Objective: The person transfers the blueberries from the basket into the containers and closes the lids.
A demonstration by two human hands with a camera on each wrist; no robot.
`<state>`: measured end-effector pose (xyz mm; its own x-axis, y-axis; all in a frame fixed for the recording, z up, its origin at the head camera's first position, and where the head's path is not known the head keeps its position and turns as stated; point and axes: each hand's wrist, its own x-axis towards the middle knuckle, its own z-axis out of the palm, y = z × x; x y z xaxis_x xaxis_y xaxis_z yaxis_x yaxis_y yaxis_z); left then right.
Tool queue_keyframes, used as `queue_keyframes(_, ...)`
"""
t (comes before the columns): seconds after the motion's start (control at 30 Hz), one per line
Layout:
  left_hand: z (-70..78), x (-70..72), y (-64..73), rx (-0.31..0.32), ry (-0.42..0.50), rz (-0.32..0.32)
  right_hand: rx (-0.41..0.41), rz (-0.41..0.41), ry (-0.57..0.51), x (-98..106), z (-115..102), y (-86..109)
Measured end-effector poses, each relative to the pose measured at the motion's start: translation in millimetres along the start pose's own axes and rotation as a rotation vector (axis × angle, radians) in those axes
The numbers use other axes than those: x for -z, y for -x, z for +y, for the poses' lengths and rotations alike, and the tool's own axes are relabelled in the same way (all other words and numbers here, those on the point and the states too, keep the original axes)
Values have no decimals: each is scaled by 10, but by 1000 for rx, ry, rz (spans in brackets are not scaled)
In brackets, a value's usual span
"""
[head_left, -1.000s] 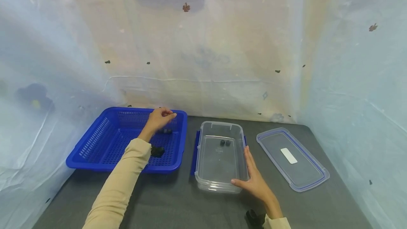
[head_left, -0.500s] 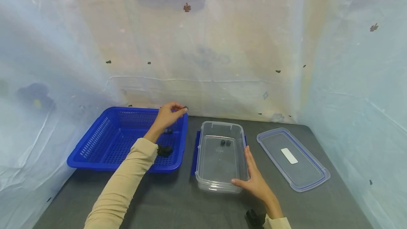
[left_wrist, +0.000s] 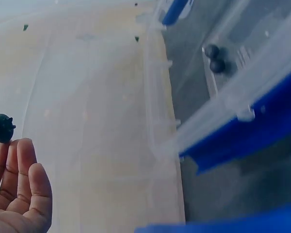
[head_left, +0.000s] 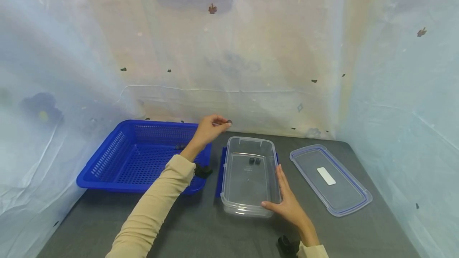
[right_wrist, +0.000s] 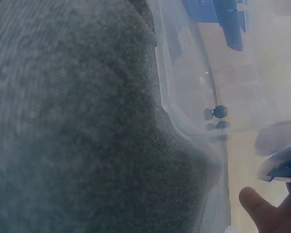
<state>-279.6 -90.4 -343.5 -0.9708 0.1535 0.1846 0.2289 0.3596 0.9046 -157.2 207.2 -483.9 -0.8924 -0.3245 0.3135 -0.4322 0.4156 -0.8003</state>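
My left hand (head_left: 206, 130) pinches a small dark blueberry (left_wrist: 3, 128) between thumb and fingertips, above the gap between the blue basket (head_left: 107, 187) and the clear plastic container (head_left: 247, 190). The blueberry's little crown shows in the left wrist view. Two more blueberries (head_left: 252, 161) lie together on the container's floor toward its far end. At the container's right side rests my right hand (head_left: 289, 206), long fingers straight along the wall and thumb at the near rim. Blue clips hang open along the container's long sides.
Inside the basket, small dark items (head_left: 180, 146) are partly hidden behind my left wrist. A clear lid (head_left: 308, 158) with a blue seal and a white label lies right of the container on the grey tabletop (head_left: 211, 230). A patterned sheet (head_left: 251, 106) stands behind.
My left hand has come out over the basket's right edge and moved right toward the container, blueberry between its fingertips. The right hand and container stay put.
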Motion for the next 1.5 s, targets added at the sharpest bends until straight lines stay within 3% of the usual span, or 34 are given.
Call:
queue_keyframes(0.27,94,-282,-55,12,82,-55,-3,-3,-3,-7,9,-1)
queue_keyframes(0.47,109,-518,-69,11,145,-54,-2,-3,2,-20,15,-6)
queue_keyframes(0.97,-108,-1123,-85,138,228,-7,-12,0,-6,-14,14,-4)
queue_keyframes(1.2,-238,-1334,-48,182,227,44,-12,3,-10,-14,14,-4)
queue_keyframes(1.5,-375,-1541,-20,212,100,61,-17,5,-2,-11,27,-2)
